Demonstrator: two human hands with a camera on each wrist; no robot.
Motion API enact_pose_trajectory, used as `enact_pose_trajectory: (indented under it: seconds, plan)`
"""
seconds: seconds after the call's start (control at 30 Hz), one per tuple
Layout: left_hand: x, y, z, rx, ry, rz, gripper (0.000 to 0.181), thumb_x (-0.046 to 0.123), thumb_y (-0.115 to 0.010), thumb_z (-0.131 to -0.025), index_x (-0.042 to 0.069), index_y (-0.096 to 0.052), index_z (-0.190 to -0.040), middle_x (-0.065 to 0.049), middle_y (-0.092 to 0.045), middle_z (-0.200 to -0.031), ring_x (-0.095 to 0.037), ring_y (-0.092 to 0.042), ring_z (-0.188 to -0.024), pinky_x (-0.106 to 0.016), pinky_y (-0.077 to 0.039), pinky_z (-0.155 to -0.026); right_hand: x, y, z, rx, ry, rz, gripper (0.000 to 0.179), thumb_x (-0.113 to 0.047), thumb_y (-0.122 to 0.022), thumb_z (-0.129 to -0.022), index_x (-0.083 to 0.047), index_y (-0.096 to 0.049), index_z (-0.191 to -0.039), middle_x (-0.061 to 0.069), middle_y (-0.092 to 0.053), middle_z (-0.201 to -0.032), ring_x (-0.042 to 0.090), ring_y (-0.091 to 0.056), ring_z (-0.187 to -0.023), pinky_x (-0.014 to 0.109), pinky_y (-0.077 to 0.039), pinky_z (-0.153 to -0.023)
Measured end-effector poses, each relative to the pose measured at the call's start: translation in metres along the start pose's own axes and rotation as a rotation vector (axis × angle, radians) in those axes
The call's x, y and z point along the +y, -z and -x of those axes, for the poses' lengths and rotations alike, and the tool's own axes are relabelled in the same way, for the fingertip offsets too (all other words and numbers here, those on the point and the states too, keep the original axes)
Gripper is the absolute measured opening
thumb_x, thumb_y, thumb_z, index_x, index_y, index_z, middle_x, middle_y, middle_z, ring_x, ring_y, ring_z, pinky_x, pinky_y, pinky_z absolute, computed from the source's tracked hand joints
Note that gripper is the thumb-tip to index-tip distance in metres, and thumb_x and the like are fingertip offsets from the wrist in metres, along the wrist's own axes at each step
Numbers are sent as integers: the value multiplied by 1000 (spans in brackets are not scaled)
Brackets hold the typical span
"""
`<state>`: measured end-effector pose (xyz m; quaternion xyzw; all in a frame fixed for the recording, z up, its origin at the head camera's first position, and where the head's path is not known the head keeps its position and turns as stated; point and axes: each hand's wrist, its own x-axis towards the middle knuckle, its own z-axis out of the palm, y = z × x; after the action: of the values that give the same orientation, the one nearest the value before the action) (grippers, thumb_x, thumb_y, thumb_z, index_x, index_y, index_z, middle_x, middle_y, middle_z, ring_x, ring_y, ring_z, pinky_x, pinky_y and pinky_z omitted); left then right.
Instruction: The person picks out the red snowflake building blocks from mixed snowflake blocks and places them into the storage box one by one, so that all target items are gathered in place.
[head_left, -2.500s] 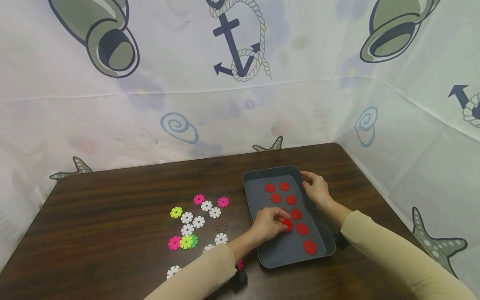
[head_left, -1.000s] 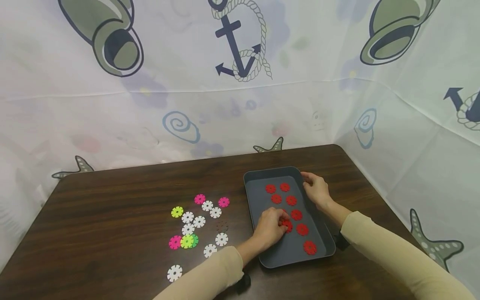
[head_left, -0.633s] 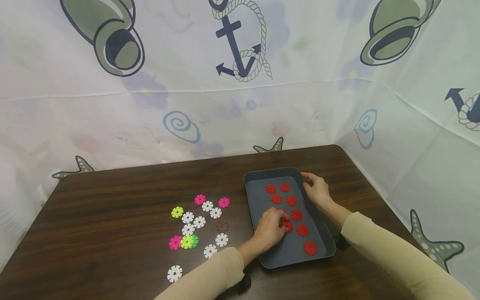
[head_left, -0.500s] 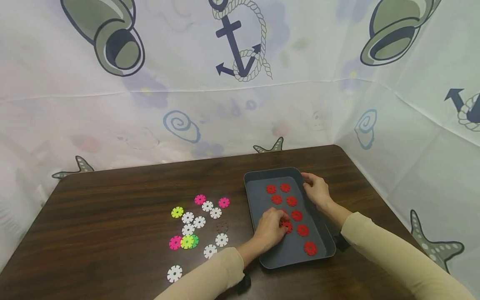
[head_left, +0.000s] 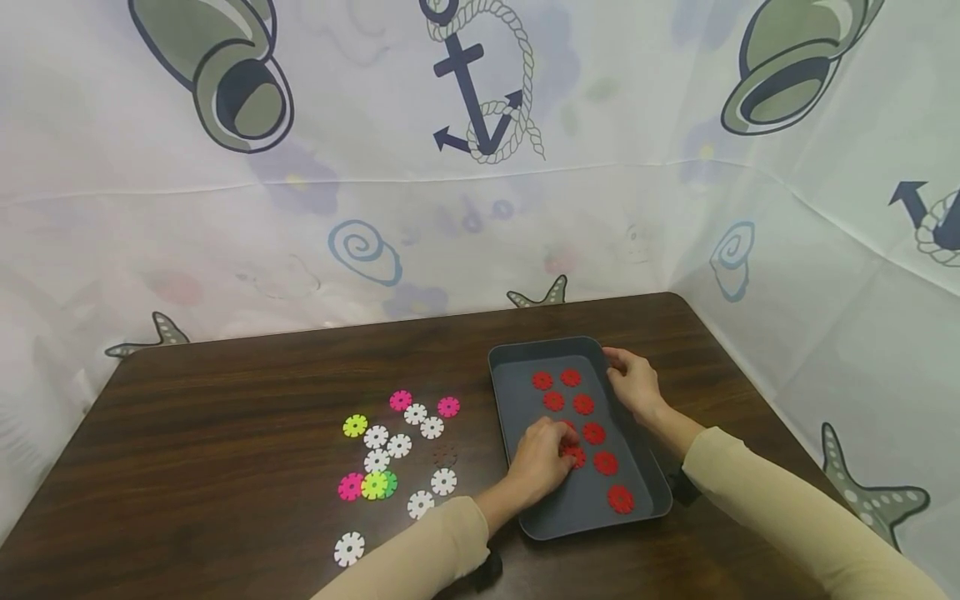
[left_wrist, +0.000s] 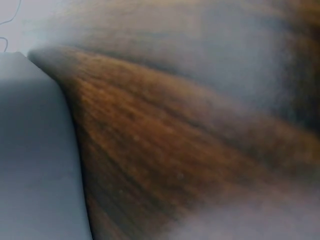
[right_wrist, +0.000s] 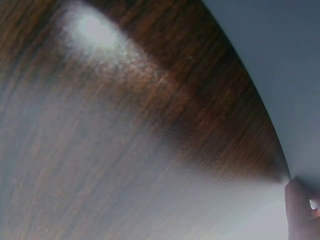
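A dark grey baking tray [head_left: 540,508] stands on the right part of the table, with several red notched plastic discs [head_left: 621,499] lying in it. Over its middle, my left hand [head_left: 542,457] has thumb and fingertips around one red disc [head_left: 577,457], low against the tray floor. Another red disc is partly covered by those fingers. My right hand [head_left: 635,386] grips the tray's right rim near the far corner. In the right wrist view, fingers [right_wrist: 298,207] touch the tray's edge [right_wrist: 260,65]. The left wrist view shows only the tray's outer wall [left_wrist: 37,150] and tabletop.
Left of the tray, white discs [head_left: 399,446], pink discs [head_left: 350,487] and yellow discs [head_left: 355,426] lie loose on the brown wooden table [head_left: 210,467]. A green disc [head_left: 389,483] sits partly under a yellow one, and a brown disc [head_left: 445,454] blends into the wood. Patterned cloth [head_left: 600,225] hangs behind.
The left hand has set its red disc lower in the tray, its forearm shifting slightly right. A white disc now shows more fully beside the sleeve. The right hand keeps its grip.
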<state>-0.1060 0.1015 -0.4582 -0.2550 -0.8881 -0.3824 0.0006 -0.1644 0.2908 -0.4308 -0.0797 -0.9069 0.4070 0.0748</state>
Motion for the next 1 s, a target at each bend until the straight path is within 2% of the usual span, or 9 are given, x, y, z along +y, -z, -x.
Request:
enact_pose_trajectory:
  seconds: [0.17, 0.43, 0.6, 0.83, 1.0]
  plan:
    - [-1, 1, 1, -4, 7, 25, 18, 2, -75, -74, 6, -70, -91, -1, -57, -80, -9, -49, -71, -19, -40, -63, 1, -1, 2, -6, -11, 2, 39, 0, -47, -92, 2, -51, -131, 26, -58, -121, 36, -56, -109, 43, -47, -85]
    - [1, 2, 1, 9, 30, 150, 19, 4, -76, -75, 4, -70, -93, -3, -60, -83, -9, -57, -73, -15, -44, -63, 1, -1, 3, -12, -18, -8, 39, 0, -47, -91, 2, -51, -131, 26, -58, -120, 35, -56, -108, 40, -47, -82]
    - [5, 8, 1, 15, 43, 213, 22, 5, -77, -75, 5, -70, -95, -1, -59, -82, -5, -53, -71, -14, -42, -61, 0, -1, 3, -10, -23, -14, 39, 0, -48, -92, 2, -52, -130, 26, -58, -120, 34, -56, -107, 39, -48, -81]
    - [9, 22, 3, -36, 78, 376, 26, 4, -76, -76, 3, -68, -101, -6, -64, -92, -9, -62, -78, -15, -48, -63, -1, 0, 2, -15, -24, -17, 39, -1, -47, -92, 1, -51, -131, 25, -59, -119, 33, -57, -105, 36, -48, -78]
    - [9, 30, 5, -42, 70, 433, 27, 4, -75, -76, 1, -68, -102, -11, -68, -98, -13, -66, -80, -16, -49, -63, -2, 1, 0, -3, -8, -5, 39, 0, -47, -92, 2, -52, -130, 26, -59, -119, 34, -56, -106, 40, -48, -81]
